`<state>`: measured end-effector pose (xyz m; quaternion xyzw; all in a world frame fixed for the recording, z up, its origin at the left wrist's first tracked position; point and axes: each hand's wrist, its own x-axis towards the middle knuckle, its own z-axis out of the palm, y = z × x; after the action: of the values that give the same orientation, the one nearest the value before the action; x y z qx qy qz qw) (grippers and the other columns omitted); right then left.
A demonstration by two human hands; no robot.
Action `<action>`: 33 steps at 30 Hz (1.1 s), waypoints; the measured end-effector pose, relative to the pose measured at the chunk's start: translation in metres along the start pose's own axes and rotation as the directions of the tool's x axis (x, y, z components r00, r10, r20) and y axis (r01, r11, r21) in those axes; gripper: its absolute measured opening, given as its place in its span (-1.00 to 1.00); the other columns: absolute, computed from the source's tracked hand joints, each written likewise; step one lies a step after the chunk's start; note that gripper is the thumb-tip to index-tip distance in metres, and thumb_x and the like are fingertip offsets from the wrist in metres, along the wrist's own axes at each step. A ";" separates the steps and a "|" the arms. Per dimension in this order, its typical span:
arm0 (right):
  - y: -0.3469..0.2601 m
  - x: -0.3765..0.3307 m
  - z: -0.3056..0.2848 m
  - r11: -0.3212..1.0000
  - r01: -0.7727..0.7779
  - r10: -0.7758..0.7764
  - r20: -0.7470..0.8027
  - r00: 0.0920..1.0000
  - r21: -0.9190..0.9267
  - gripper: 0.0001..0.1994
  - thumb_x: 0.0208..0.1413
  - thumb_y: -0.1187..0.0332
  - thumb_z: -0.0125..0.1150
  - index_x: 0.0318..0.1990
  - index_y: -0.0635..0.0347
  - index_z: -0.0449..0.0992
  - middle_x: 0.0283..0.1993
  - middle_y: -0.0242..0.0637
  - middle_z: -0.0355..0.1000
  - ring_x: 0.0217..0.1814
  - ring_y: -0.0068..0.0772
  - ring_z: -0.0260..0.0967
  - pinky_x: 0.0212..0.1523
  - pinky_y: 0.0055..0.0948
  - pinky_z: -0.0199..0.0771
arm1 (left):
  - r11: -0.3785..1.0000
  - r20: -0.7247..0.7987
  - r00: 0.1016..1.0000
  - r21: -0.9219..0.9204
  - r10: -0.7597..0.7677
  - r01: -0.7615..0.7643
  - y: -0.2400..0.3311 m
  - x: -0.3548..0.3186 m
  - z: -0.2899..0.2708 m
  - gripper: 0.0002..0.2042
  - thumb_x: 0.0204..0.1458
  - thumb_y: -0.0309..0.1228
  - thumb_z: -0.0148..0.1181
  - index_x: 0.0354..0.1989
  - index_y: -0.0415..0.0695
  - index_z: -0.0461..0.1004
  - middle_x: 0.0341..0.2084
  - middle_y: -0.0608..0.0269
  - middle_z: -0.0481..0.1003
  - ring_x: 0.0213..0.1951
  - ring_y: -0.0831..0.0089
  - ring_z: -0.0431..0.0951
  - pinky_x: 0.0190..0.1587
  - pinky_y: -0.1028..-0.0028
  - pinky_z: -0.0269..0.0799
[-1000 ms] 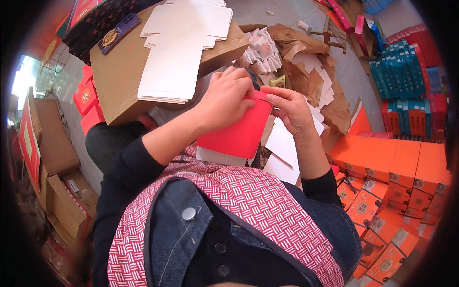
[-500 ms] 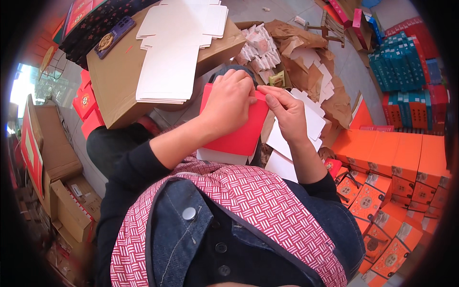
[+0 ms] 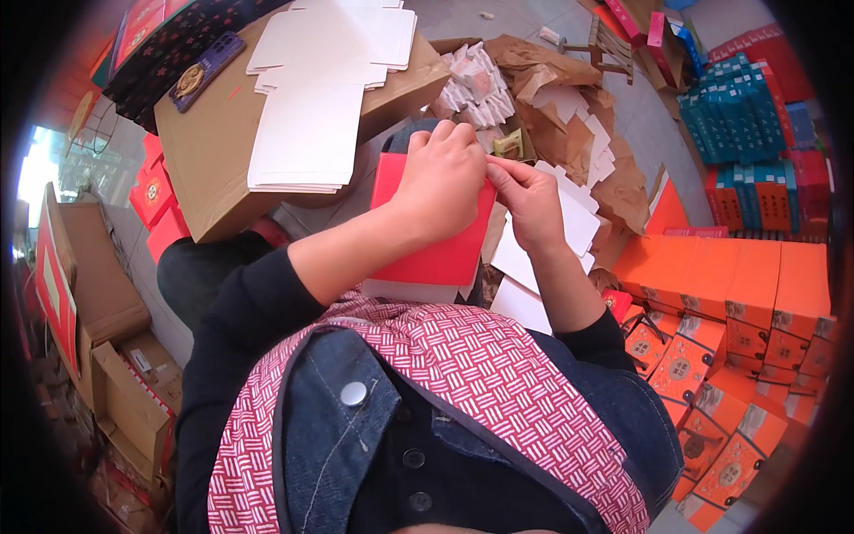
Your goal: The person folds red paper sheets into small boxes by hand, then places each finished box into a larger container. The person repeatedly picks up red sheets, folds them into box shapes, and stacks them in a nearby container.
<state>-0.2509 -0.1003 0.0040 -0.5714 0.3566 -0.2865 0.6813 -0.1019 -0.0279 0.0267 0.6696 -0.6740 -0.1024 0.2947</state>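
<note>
On my lap rests a red cardboard box (image 3: pixel 436 260), with white showing along its near lower edge. My left hand (image 3: pixel 442 182) lies across its far part, the fingers curled closed toward the far edge; its fingertips are hidden. At the far right corner, my right hand (image 3: pixel 531 203) pinches the red edge between thumb and index finger. The two hands almost meet there. White flat card blanks (image 3: pixel 544 233) lie beside and beneath my right hand.
A brown carton (image 3: pixel 209 160) at the far left carries stacked white box blanks (image 3: pixel 307 133) and a phone (image 3: pixel 206 71). Orange boxes (image 3: pixel 712 271) are piled on the right. Small white packets (image 3: pixel 476 84) and crumpled brown paper (image 3: pixel 543 71) lie at the back.
My left hand has shifted a little to the right along the box, closer to my right hand. The right hand keeps its pinch at the corner. The whole view has shifted slightly.
</note>
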 end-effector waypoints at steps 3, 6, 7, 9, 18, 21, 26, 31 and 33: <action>-0.003 -0.008 0.004 0.999 0.046 -0.046 -0.002 0.999 0.030 -0.74 0.20 0.44 0.12 -0.03 0.42 0.50 -0.12 -0.19 0.52 -0.15 -0.52 0.46 -0.08 -0.54 0.46 | 1.000 -0.026 1.000 0.017 0.010 -0.009 0.002 -0.002 0.002 -0.92 -0.10 -0.47 0.20 -0.45 -0.15 0.44 -0.27 0.19 0.37 -0.07 0.21 0.33 0.02 0.24 0.18; -0.008 -0.012 -0.002 0.965 -0.044 0.030 0.057 0.998 0.259 -0.76 0.20 0.46 0.10 -0.03 0.42 0.49 -0.09 -0.16 0.50 -0.12 -0.48 0.46 -0.03 -0.47 0.47 | 1.000 -0.037 0.999 -0.020 0.011 -0.012 0.003 -0.003 0.001 -0.93 -0.10 -0.47 0.20 -0.45 -0.15 0.44 -0.27 0.19 0.37 -0.06 0.22 0.33 0.02 0.24 0.17; -0.004 -0.009 -0.006 0.964 -0.040 0.025 0.062 0.998 0.261 -0.76 0.20 0.47 0.10 -0.04 0.42 0.49 -0.08 -0.16 0.50 -0.12 -0.46 0.46 -0.03 -0.44 0.48 | 0.999 -0.039 0.999 -0.033 0.011 -0.013 0.003 -0.004 0.001 -0.93 -0.10 -0.47 0.20 -0.45 -0.15 0.45 -0.27 0.19 0.37 -0.06 0.22 0.33 0.02 0.24 0.17; 0.001 -0.005 -0.011 0.960 -0.050 0.030 0.078 0.997 0.277 -0.79 0.20 0.47 0.10 -0.07 0.40 0.49 -0.09 -0.15 0.50 -0.13 -0.43 0.47 -0.03 -0.40 0.49 | 0.999 -0.039 0.999 -0.034 0.030 -0.031 0.005 -0.003 0.001 -0.93 -0.10 -0.47 0.20 -0.45 -0.15 0.45 -0.26 0.20 0.37 -0.06 0.22 0.33 0.03 0.24 0.17; -0.001 -0.001 -0.008 0.932 -0.155 0.143 0.059 0.988 0.329 -0.83 0.18 0.45 0.14 -0.13 0.35 0.51 -0.17 -0.25 0.50 -0.16 -0.47 0.45 -0.09 -0.37 0.50 | 0.995 -0.022 1.000 -0.099 -0.020 0.018 0.007 0.001 0.002 -0.93 -0.13 -0.49 0.21 -0.46 -0.16 0.46 -0.26 0.20 0.37 -0.08 0.21 0.33 -0.02 0.25 0.17; -0.002 -0.005 -0.010 0.929 -0.147 0.121 0.096 0.988 0.341 -0.81 0.18 0.46 0.14 -0.11 0.37 0.50 -0.07 -0.19 0.48 -0.07 -0.44 0.44 -0.05 -0.38 0.49 | 0.988 -0.060 0.997 -0.148 -0.051 0.042 0.007 0.000 0.004 -0.93 -0.14 -0.50 0.21 -0.48 -0.15 0.45 -0.26 0.20 0.38 -0.09 0.20 0.33 -0.04 0.26 0.18; -0.003 -0.010 -0.016 0.967 -0.029 -0.030 0.226 0.974 0.254 -0.81 0.10 0.55 0.18 -0.11 0.36 0.50 0.05 -0.13 0.43 0.02 -0.41 0.42 0.04 -0.41 0.44 | 0.986 -0.132 0.990 -0.165 -0.059 0.037 0.008 -0.006 0.012 -0.93 -0.16 -0.51 0.22 -0.50 -0.14 0.44 -0.27 0.21 0.38 -0.09 0.20 0.34 -0.05 0.27 0.18; -0.006 -0.012 -0.017 0.992 0.086 -0.106 0.240 0.965 0.090 -0.81 0.02 0.62 0.21 -0.17 0.31 0.50 0.05 -0.15 0.42 0.01 -0.43 0.41 0.04 -0.44 0.42 | 0.984 -0.150 0.979 -0.098 0.136 -0.151 -0.006 -0.004 -0.017 -0.90 -0.16 -0.46 0.26 -0.49 -0.13 0.44 -0.21 0.19 0.39 -0.07 0.18 0.36 -0.01 0.26 0.21; -0.004 -0.016 -0.014 0.987 0.150 -0.157 0.209 0.965 0.050 -0.81 0.02 0.61 0.22 -0.17 0.30 0.50 0.04 -0.16 0.42 0.00 -0.44 0.40 0.04 -0.46 0.42 | 0.998 0.111 0.993 -0.049 0.046 -0.041 -0.024 -0.006 -0.054 -0.72 -0.19 -0.30 0.36 -0.33 -0.17 0.51 -0.23 0.13 0.45 -0.12 0.14 0.45 -0.06 0.29 0.36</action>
<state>-0.2720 -0.0963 0.0094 -0.6132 0.2317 -0.2818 0.7006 -0.0529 -0.0099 0.0559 0.6410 -0.7012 -0.1492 0.2740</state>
